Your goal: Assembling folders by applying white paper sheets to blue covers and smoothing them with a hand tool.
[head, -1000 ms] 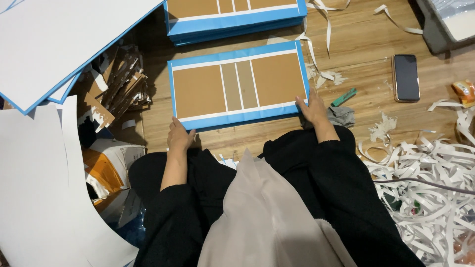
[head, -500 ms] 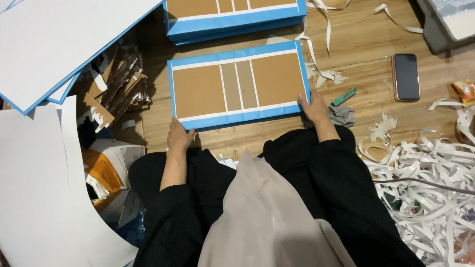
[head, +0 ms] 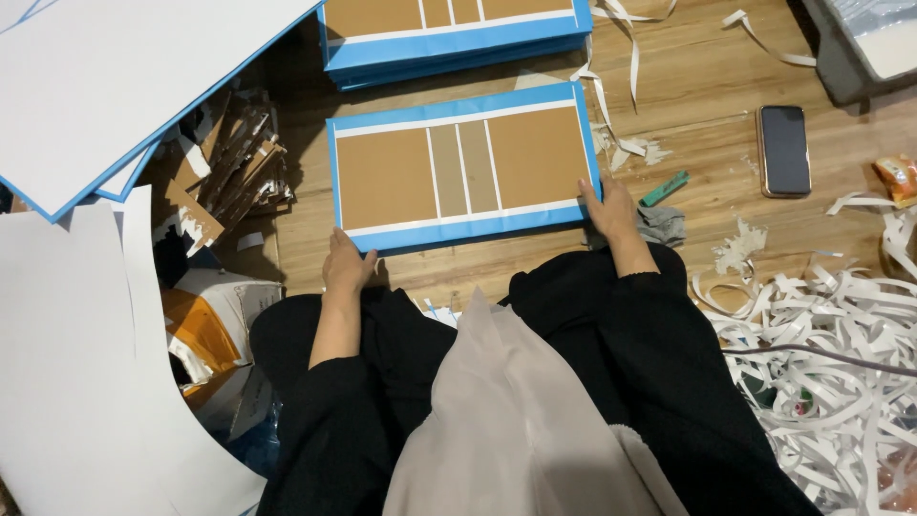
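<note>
A flat cardboard panel (head: 463, 167) wrapped in blue paper, with brown sections and white strips, lies on the wooden floor in front of my knees. My left hand (head: 346, 267) rests at its near left corner, fingers on the blue edge. My right hand (head: 608, 208) presses the near right corner. Neither hand lifts the panel. A stack of similar blue-edged panels (head: 454, 29) lies just beyond it.
Large white sheets with blue edges (head: 115, 86) lie at the left, with brown cardboard scraps (head: 234, 162) beside them. A phone (head: 784, 149), a green cutter (head: 664, 188) and a grey cloth (head: 661, 225) lie to the right. White paper strips (head: 821, 325) pile at the right.
</note>
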